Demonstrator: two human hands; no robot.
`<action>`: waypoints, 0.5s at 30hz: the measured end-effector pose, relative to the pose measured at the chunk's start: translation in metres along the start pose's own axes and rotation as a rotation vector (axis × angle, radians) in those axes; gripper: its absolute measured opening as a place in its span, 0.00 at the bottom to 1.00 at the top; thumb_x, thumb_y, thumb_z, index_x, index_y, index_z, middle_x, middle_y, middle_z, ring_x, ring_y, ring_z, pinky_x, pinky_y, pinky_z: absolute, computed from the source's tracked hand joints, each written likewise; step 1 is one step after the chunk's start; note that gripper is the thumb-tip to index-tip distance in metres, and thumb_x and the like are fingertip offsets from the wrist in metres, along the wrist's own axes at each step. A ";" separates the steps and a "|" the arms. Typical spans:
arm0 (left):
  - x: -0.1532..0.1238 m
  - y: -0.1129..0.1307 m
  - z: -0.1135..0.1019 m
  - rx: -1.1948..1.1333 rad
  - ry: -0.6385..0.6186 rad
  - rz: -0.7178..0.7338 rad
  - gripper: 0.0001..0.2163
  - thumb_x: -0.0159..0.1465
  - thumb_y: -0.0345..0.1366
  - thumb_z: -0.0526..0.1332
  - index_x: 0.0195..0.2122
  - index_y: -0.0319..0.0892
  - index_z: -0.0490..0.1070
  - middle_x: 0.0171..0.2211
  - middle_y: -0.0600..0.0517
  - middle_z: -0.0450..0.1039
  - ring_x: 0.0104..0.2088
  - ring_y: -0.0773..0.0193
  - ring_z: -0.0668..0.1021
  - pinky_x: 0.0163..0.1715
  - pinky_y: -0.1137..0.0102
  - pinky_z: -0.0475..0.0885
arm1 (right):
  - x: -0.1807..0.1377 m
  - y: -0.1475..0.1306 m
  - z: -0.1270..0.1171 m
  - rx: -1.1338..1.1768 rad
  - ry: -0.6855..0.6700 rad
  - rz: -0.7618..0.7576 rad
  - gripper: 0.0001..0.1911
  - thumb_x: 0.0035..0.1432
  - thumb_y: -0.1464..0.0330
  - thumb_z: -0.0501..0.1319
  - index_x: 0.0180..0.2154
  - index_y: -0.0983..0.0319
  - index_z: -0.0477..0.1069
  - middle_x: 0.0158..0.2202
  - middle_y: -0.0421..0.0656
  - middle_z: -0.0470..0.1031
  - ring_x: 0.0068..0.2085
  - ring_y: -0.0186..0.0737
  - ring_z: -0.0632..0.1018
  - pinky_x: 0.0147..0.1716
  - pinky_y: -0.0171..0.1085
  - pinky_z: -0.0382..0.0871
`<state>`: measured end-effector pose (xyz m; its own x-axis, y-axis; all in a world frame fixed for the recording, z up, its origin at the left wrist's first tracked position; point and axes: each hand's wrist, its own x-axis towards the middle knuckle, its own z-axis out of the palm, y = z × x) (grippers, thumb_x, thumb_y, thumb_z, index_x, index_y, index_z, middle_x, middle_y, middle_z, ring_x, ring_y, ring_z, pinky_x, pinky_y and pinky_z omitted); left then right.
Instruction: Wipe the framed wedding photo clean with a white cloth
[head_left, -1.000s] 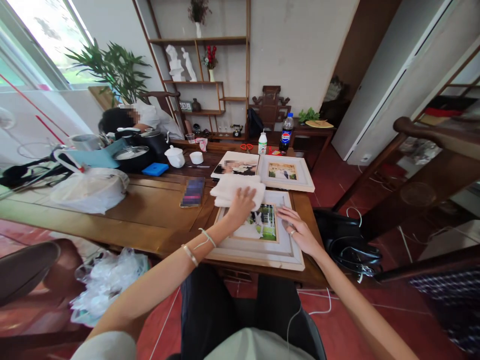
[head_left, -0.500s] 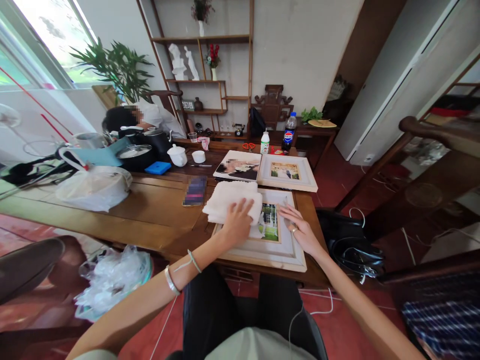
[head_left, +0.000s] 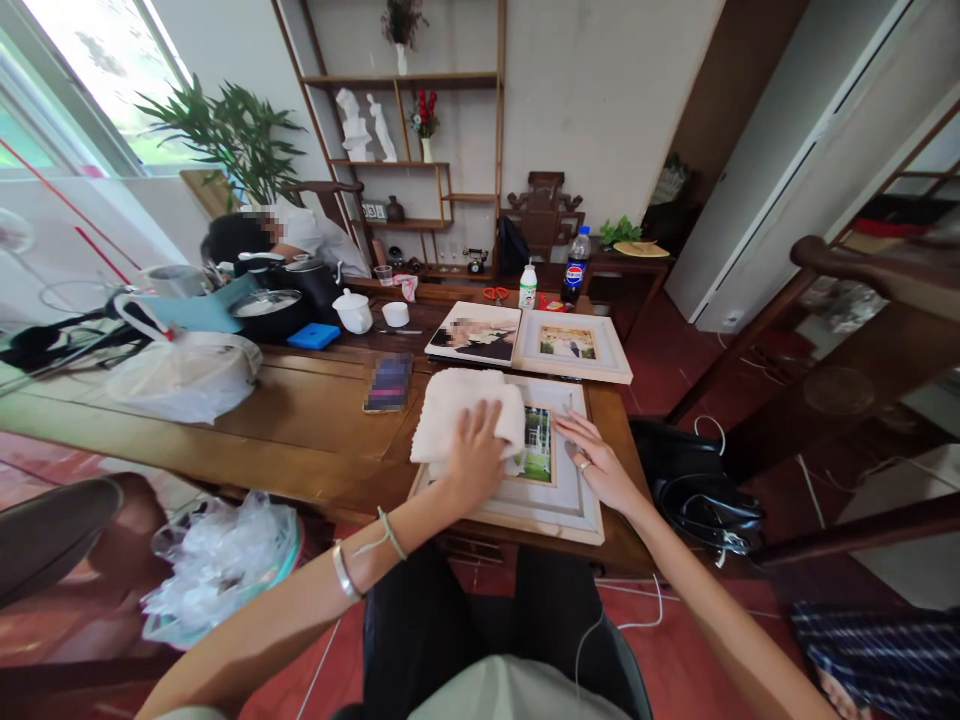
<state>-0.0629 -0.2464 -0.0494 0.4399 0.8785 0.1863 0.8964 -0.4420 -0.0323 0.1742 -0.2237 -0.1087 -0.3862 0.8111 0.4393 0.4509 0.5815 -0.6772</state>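
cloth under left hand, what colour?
White cloth, pressed by the left hand; head view.

Cloth (head_left: 465, 415) on frame (head_left: 559, 500), phone (head_left: 388, 383) left

Beyond our work we see a second framed photo (head_left: 571, 346) and a dark photo print (head_left: 475, 333) lying side by side on the wooden table (head_left: 300, 415). A phone (head_left: 388, 383) lies near them. Farther back stand a white teapot (head_left: 353, 311), a glue bottle (head_left: 529, 285) and a cola bottle (head_left: 576, 265). A black bag (head_left: 697, 485) sits on the floor to the right.
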 end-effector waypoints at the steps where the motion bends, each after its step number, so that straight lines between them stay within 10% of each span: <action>1: 0.011 -0.008 0.001 0.007 0.048 -0.037 0.11 0.59 0.33 0.58 0.41 0.42 0.77 0.65 0.45 0.51 0.63 0.45 0.57 0.58 0.49 0.56 | 0.000 0.000 0.000 -0.004 0.002 -0.002 0.24 0.59 0.72 0.51 0.56 0.53 0.66 0.60 0.41 0.64 0.65 0.47 0.54 0.62 0.58 0.49; 7: 0.053 -0.049 -0.020 0.110 0.246 -0.093 0.13 0.59 0.24 0.53 0.38 0.39 0.77 0.67 0.47 0.47 0.65 0.50 0.53 0.61 0.55 0.54 | -0.001 -0.001 0.000 -0.010 0.008 -0.033 0.23 0.59 0.71 0.52 0.56 0.54 0.65 0.60 0.43 0.64 0.65 0.48 0.54 0.61 0.59 0.49; 15: 0.043 -0.078 0.014 0.098 -0.020 0.172 0.11 0.59 0.31 0.56 0.38 0.37 0.77 0.67 0.43 0.45 0.65 0.48 0.51 0.61 0.51 0.50 | 0.001 0.000 0.001 -0.007 -0.005 -0.001 0.28 0.54 0.77 0.51 0.56 0.53 0.66 0.60 0.40 0.63 0.65 0.46 0.54 0.62 0.58 0.48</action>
<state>-0.1132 -0.1713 -0.0522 0.5872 0.7954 0.1500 0.8084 -0.5671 -0.1576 0.1733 -0.2231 -0.1085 -0.3904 0.8104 0.4368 0.4566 0.5824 -0.6725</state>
